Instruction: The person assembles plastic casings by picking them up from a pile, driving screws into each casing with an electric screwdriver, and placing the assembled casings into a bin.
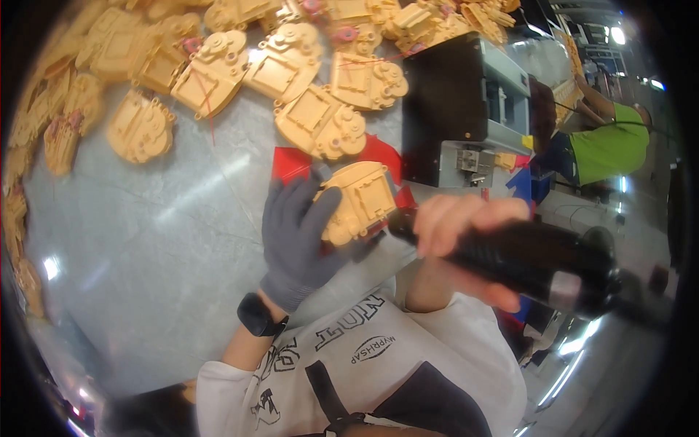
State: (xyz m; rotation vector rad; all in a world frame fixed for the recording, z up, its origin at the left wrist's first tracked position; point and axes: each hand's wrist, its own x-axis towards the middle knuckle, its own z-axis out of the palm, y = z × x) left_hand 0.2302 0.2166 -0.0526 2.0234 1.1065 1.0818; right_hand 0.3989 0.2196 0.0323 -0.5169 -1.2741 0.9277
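In mid-frame, the yellow plastic housing (360, 200) is placed approx. btwn the hands, over red fixture pieces (291, 164); its L edge is touched by the gloved L hand (297, 229), fingers partly spread, though whether it's actually gripped can't be told. A blk power tool (535, 258), R of ctr, is clasped by the bare R hand (459, 229), w/ its narrow end pointed at the housing's lower R edge; contact there can't be confirmed.
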